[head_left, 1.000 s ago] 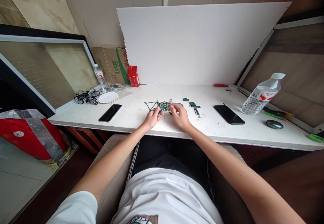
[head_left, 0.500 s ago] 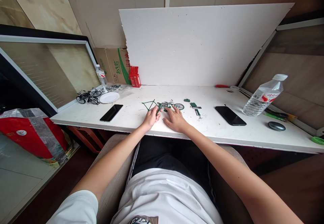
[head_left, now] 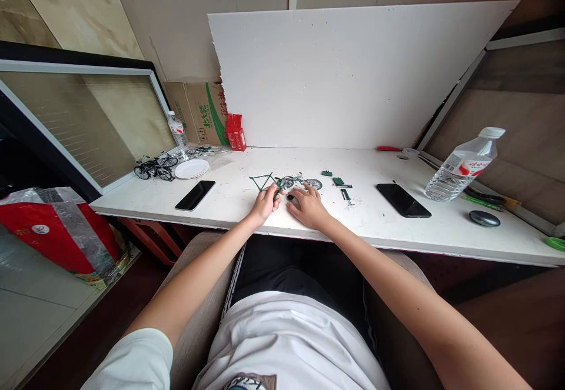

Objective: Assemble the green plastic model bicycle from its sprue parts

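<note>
By the near edge of the tabletop [head_left: 238,163], a green frame [head_left: 265,182] is pinched between thumb and fingers of the left grip [head_left: 265,203], its thin tubes left jutting beyond the hold. The right grip [head_left: 311,209] is held low and half curled around a dark piece [head_left: 290,197]; whether that piece is grasped or only touched cannot be told.

For the handling to go well, the frame should be held lightly near a joint, as such slender tubes could be bent by a hard squeeze. The piece would best be lifted by the fingertips alone, so that its shape is not hidden.

Just beyond both grips, two spoked wheels [head_left: 313,184] are set close enough to be knocked by a careless finger. To their right, small green parts [head_left: 338,181] are scattered and could be swept aside by a sleeve or wrist. Farther out, the space is flanked by a left phone [head_left: 195,195] and a right phone [head_left: 403,200], both well clear.
</note>
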`<state>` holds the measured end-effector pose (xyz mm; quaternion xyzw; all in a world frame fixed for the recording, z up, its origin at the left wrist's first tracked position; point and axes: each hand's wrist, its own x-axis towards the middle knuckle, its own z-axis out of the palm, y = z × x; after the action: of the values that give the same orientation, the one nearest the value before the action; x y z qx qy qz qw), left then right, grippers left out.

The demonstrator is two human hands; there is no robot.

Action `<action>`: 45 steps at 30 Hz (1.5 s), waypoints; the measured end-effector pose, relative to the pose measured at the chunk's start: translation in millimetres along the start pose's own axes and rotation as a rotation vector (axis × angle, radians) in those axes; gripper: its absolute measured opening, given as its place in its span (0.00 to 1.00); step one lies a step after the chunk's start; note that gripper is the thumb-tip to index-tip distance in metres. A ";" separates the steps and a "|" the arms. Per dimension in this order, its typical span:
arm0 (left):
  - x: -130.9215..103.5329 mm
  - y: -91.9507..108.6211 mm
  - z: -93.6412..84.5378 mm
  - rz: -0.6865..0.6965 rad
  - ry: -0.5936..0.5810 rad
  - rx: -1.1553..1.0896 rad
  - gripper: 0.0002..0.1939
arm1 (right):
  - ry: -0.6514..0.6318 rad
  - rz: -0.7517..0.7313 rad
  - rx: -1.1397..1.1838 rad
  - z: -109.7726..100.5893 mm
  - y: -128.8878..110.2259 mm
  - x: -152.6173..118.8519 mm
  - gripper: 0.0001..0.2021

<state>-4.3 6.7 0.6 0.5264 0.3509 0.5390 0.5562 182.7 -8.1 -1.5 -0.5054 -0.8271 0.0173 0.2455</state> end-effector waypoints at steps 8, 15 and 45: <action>-5.0 7.7 3.7 -0.001 -0.001 -0.013 0.20 | 0.065 0.035 0.022 -0.3 -1.9 1.8 0.17; -6.8 10.4 4.2 -0.016 -0.015 0.047 0.23 | 0.099 0.027 0.042 3.5 1.8 3.9 0.15; -5.4 7.9 3.9 0.005 -0.025 0.076 0.24 | 0.145 -0.100 0.143 -7.6 2.2 2.3 0.12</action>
<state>-3.3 -0.5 8.0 0.5546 0.3627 0.5203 0.5387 187.0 -6.8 5.5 -0.4444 -0.8280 0.0273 0.3409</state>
